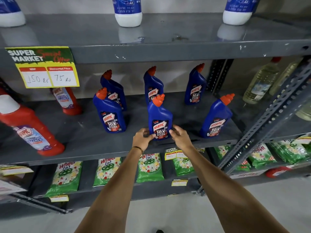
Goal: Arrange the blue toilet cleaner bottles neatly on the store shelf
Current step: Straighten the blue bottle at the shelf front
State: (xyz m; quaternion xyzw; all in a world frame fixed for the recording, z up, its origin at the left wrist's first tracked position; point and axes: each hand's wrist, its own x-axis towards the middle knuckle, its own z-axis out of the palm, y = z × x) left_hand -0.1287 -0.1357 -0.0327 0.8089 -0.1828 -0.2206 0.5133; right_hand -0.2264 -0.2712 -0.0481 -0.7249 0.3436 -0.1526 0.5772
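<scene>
Both hands are cupping the front-middle blue plastic toilet cleaner bottle with an orange cap (159,118): left hand (143,137) and right hand (180,135), fingers half-curled, touching its base near the grey metal shelf (101,145) edge.

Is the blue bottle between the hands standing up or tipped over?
Standing up. The blue plastic toilet cleaner bottle sits on its base on the grey metal shelf, orange cap on top, label facing out.

Middle shelf (80,132): six bottles (159,118), three front, three behind. Hands (161,137) flank front-centre bottle. Detergent packs (65,177) on shelf below.
</scene>
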